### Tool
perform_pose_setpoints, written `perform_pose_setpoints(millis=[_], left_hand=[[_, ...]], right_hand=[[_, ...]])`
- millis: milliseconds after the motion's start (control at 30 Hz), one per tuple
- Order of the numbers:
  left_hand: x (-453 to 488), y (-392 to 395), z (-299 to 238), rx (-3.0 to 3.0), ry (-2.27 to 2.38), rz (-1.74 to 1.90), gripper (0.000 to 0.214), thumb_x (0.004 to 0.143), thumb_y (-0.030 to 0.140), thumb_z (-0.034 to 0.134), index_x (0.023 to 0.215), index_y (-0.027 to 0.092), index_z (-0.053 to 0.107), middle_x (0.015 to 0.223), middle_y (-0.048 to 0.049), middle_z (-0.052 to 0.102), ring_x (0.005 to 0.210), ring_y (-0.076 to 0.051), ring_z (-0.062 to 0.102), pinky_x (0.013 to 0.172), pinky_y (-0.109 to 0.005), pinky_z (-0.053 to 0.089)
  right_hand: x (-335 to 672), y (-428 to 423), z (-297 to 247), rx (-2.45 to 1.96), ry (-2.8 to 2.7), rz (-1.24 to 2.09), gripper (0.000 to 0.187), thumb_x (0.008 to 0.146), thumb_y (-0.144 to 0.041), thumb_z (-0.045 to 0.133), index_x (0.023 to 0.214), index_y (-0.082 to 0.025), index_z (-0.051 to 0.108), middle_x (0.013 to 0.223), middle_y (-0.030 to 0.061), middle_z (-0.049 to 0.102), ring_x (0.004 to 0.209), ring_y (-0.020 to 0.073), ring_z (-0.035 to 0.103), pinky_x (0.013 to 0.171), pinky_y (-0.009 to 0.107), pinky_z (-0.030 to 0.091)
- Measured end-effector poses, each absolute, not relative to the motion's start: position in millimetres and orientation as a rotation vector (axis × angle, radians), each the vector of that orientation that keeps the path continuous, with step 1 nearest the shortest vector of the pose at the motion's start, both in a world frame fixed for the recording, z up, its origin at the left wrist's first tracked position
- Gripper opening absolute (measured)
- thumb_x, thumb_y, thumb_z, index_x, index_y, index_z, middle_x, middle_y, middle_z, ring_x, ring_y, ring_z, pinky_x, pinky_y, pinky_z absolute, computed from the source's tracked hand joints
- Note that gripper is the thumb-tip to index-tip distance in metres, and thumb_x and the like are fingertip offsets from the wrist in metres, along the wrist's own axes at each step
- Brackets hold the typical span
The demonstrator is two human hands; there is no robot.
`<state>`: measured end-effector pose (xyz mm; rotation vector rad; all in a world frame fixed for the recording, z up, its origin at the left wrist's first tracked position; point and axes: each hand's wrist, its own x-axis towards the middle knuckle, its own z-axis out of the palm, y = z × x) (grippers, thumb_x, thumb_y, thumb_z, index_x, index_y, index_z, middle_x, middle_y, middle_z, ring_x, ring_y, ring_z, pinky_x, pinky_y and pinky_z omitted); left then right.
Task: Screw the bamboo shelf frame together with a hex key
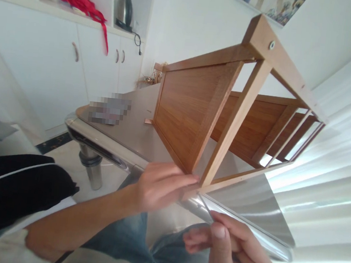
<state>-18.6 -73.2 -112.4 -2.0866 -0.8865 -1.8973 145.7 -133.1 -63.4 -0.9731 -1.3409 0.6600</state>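
Left hand (pixel 160 187) curled around the near corner of the wooden shelf frame (pixel 192 116), which lies on its side on the steel table (pixel 131 131), corner at the table's near edge. Right hand (pixel 232 250) pinches a thin metal rod (pixel 205 208), tip just beside the frame. Tabletop extends past the frame toward the far corner.

Faded blue jeans (pixel 174 259) on show!
Denim right below the fingers (pixel 170 177), and well left of them, a black jacket (pixel 8 201) with white piping (pixel 10 179).
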Motion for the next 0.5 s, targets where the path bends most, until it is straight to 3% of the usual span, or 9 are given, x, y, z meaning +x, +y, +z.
perform_pose_setpoints(millis=[133,233,367,500], left_hand=[[-16.5,-74.1,-110.2,-2.071,-0.928,-1.897,0.027,0.092,0.012,0.07,0.118,0.016,0.071,0.087,-0.0039,0.075,0.071,-0.012,0.069,0.065,-0.021,0.053],[-16.7,-74.4,-109.0,-2.084,-0.964,-1.876,0.024,0.093,0.014,0.069,0.118,0.018,0.071,0.087,-0.0035,0.075,0.071,-0.011,0.07,0.066,-0.021,0.053],[-18.7,-73.0,-106.5,-2.097,-0.955,-1.853,0.026,0.094,0.014,0.069,0.12,0.017,0.069,0.087,-0.004,0.074,0.073,-0.011,0.069,0.067,-0.021,0.052],[-20.7,-71.7,-102.9,-2.071,-0.94,-1.827,0.026,0.092,0.011,0.069,0.118,0.015,0.069,0.086,-0.0032,0.072,0.07,-0.01,0.066,0.065,-0.02,0.051]], right_hand=[[150.4,-133.5,-62.4,-0.958,-1.352,0.747,0.014,0.094,-0.033,0.074,0.093,-0.018,0.075,0.058,0.0003,0.074,0.042,0.0165,0.069,0.043,0.02,0.06],[158.6,-130.8,-63.7,-0.906,-1.436,0.75,0.013,0.091,-0.031,0.078,0.099,-0.021,0.077,0.076,0.003,0.081,0.055,0.0177,0.076,0.056,0.022,0.066],[173.3,-119.3,-61.2,-0.8,-1.595,0.74,0.02,0.091,-0.02,0.076,0.11,-0.025,0.078,0.097,0.003,0.083,0.072,0.0194,0.081,0.072,0.023,0.069],[184.5,-103.8,-52.8,-0.659,-1.787,0.78,0.034,0.091,-0.01,0.073,0.119,-0.028,0.076,0.104,0.0021,0.082,0.08,0.0202,0.081,0.077,0.022,0.067]])
